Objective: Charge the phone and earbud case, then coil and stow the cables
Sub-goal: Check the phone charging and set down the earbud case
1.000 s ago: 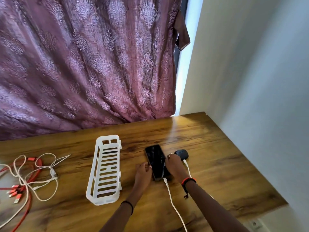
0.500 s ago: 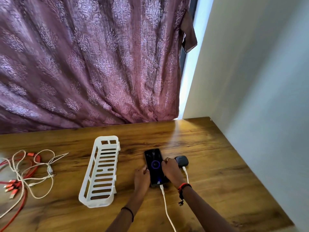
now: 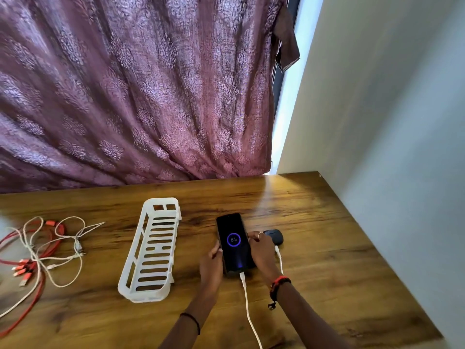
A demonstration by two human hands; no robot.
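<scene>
Student: Backdrop and surface, largest parts first?

Tutor: A patterned purple curtain fills the upper left, and a pale wall closes the right side. Below both lies a wooden table.

Student: Objects on the table?

Tutor: A white slotted basket lies left of centre. Well apart from it, at the far left edge, is a loose tangle of red and white cables, uncoiled. The phone sits just right of the basket, screen up, showing a blue ring with the figure 83.

Student: Hands?

Tutor: They are apart, one on each long side of the phone. The left hand grips the left edge between thumb and fingers. The right hand curls its fingers over the right edge. Whether the phone's near end is off the wood cannot be told.

Student: Smaller parts?

Tutor: The dark earbud case rests on the table just beyond the right hand. A white cable is plugged into the phone's near end and runs toward the viewer. A second white lead runs from the case past the right wrist.
</scene>
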